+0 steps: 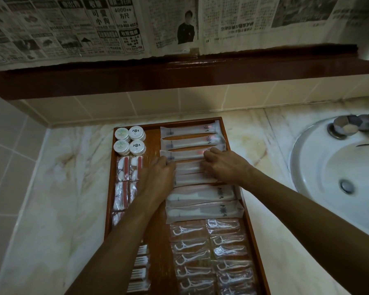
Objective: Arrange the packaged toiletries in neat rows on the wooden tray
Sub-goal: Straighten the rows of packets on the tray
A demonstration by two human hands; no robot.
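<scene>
A wooden tray (pixel 152 133) lies on the marble counter. Long wrapped toothbrush packets (pixel 190 130) and comb packets (pixel 200 195) lie in rows down its right half. My left hand (pixel 158 177) and my right hand (pixel 224 165) each rest at one end of a packet (pixel 189 168) in the middle of that column, fingers curled over its ends. Round white soap packs (pixel 130 140) sit at the tray's far left. Cotton-bud packets (pixel 127 168) lie below them. Floss-pick packets (pixel 209 252) fill the near right in two columns.
A white sink (pixel 337 167) with a metal tap (pixel 347 124) is set in the counter (pixel 58 188) to the right. Small comb packets (pixel 140 271) lie at the tray's near left. A dark wooden ledge (pixel 179 75) and newspaper-covered wall stand behind.
</scene>
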